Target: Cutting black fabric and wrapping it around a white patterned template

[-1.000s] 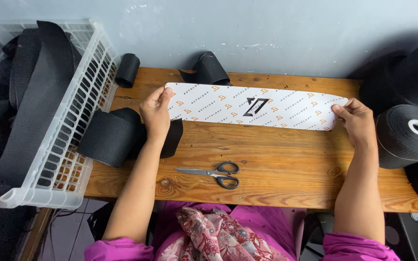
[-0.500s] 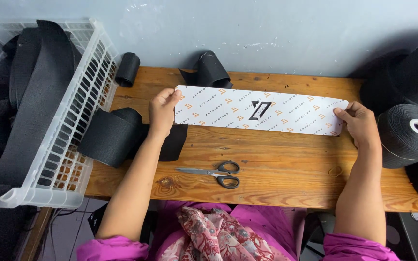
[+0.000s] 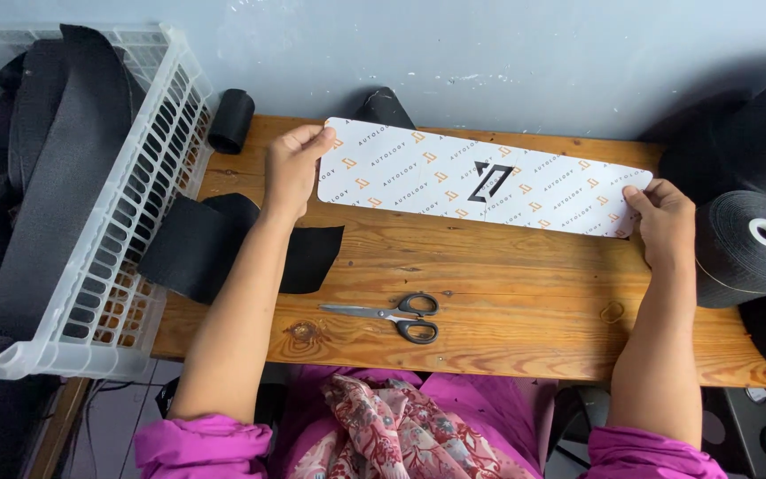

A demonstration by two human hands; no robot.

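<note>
Bench: wooden table (image 3: 525,293), scissors (image 3: 392,316) at 6 o'clock, untouched.
Hands: left hand (image 3: 290,168) and right hand (image 3: 667,222), I see both pinching the printed card strip (image 3: 480,177) ends.
Progress: strip held flat, black fabric (image 3: 223,244) uncut.

Long white rectangular label card (image 3: 480,177) with rounded corners, small orange marks and a black centre emblem, slightly tilted across the far surface (image 3: 507,284).

Matt paper strip (image 3: 480,177), wooden table (image 3: 507,293)

Bright magenta sleeves pushed up past the elbows, with a floral pink patterned cloth across the lap.
</note>
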